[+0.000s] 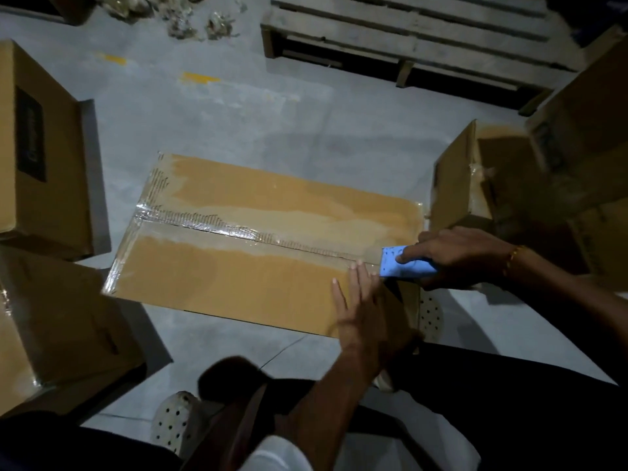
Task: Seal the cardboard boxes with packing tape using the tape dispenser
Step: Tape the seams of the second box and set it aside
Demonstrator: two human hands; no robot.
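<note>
A flat brown cardboard box (238, 266) lies on the grey floor in front of me, its top flaps closed. Clear packing tape (217, 227) runs along the centre seam from the left edge toward the right. My right hand (455, 256) grips the blue tape dispenser (401, 265) at the box's right end, with the index finger laid on top of it. My left hand (360, 300) presses flat on the box top just left of the dispenser, fingers straight.
Cardboard boxes stand at the left (37, 151) and lower left (57, 328); more boxes are stacked at the right (530, 178). A wooden pallet (424, 35) lies at the back. Crumpled scraps (190, 22) litter the far floor. My white perforated shoes (176, 423) are near the box.
</note>
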